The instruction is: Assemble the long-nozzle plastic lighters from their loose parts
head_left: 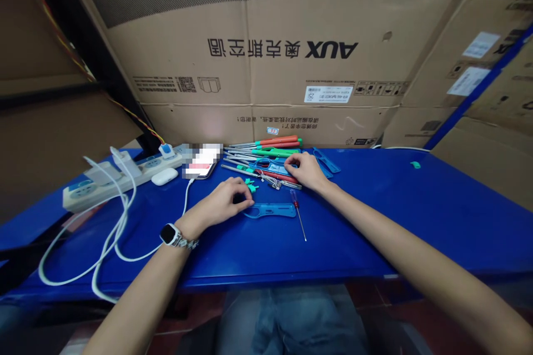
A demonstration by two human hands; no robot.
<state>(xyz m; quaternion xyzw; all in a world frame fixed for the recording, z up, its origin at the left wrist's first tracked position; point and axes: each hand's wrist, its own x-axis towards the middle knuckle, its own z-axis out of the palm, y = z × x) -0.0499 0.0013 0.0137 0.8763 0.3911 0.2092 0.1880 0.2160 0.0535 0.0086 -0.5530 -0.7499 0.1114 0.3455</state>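
Observation:
My left hand point(227, 199) is closed in a pinch at the left end of a blue plastic handle shell point(275, 209), a flat half with a loop, lying on the table. The fingers partly hide that end. My right hand point(307, 171) pinches the right end of a second blue handle shell point(270, 165) above a pile of long lighters. Small green plastic parts point(252, 185) sit beside my left fingertips. A small screwdriver point(298, 213) with a purple-red handle lies right of the nearer shell. Thin wired parts point(270, 178) rest between my hands.
Lighters with orange handles point(278, 141) and metal tubes lie at the back. More blue shells point(327, 160) are right of them. A phone point(208, 161), a white earbud case point(164, 176), a power strip point(137, 172) and looped white cables point(120, 227) occupy the left. Cardboard point(266, 66) walls the back.

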